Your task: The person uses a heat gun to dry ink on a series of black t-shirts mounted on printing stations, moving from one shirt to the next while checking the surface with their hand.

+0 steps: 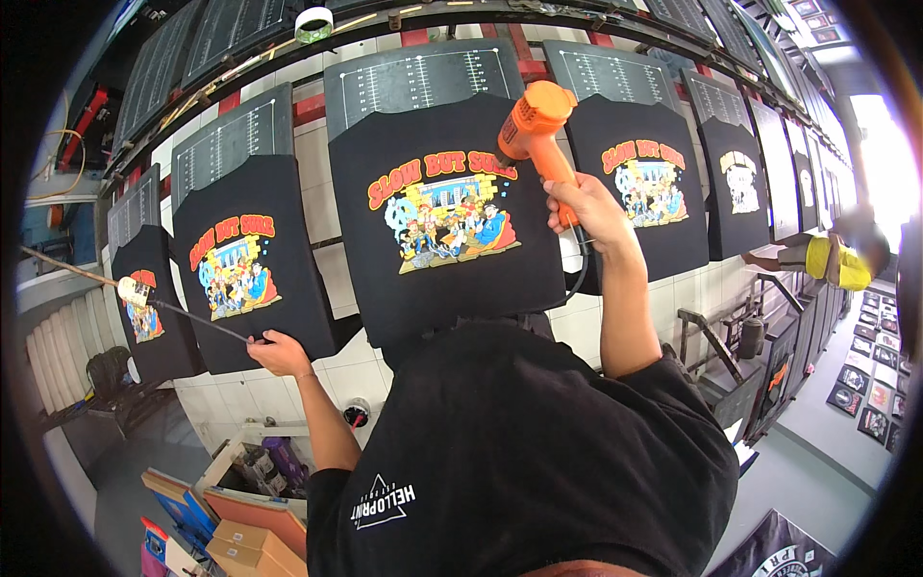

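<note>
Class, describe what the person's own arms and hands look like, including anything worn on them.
The left hand and right hand are both ungloved. The forearms are uncovered, below the short, loose black sleeves of a T-shirt with a white triangular print.

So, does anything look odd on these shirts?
Maybe: the print on the second shirt right of the orange heat gun looks mostly white, unlike the colourful prints leftward, though glare may explain that.
</note>
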A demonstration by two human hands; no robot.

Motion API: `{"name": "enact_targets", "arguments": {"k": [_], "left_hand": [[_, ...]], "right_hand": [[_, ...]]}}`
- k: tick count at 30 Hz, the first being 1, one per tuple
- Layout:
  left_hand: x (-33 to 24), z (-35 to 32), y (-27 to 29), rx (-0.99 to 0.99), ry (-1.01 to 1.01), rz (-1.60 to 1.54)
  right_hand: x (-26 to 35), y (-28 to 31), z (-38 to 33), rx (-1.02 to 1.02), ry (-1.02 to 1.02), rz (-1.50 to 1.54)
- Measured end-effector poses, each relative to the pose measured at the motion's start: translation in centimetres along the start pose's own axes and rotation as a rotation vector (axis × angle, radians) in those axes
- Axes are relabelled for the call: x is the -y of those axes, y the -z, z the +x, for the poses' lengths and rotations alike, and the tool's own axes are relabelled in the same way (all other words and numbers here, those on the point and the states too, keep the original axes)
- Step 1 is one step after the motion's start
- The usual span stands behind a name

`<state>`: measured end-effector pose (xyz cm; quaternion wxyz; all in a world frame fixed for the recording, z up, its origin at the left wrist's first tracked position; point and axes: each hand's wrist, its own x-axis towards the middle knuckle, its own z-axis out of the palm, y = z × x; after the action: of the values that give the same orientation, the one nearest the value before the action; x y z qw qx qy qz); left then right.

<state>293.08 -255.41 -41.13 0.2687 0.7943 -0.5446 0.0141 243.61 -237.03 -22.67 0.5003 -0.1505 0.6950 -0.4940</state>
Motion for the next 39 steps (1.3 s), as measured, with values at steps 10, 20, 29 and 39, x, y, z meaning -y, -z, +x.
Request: {"name": "enact_targets", "arguments": {"k": [10,20,29,39], "left_hand": [[0.4,0.1,-0.3,-0.001,0.013,0.018],[0.7,0.1,-0.3,-0.007,-0.005,0.016],[0.3,0.1,-0.1,0.002,0.017,0.009],[0.5,0.1,-0.4,-0.009,-0.004,-0.001]], "right_hand": [[-0.4,0.0,-0.4,-0.001,0.021,-0.049],[-0.8,1.1,-1.7,0.039,0.008,-0.014],[-1.0,0.8,-2.8,0.009,-0.011,-0.053],[-0.6,0.6,-1.4,0.044,-0.006,-0.049]]}}
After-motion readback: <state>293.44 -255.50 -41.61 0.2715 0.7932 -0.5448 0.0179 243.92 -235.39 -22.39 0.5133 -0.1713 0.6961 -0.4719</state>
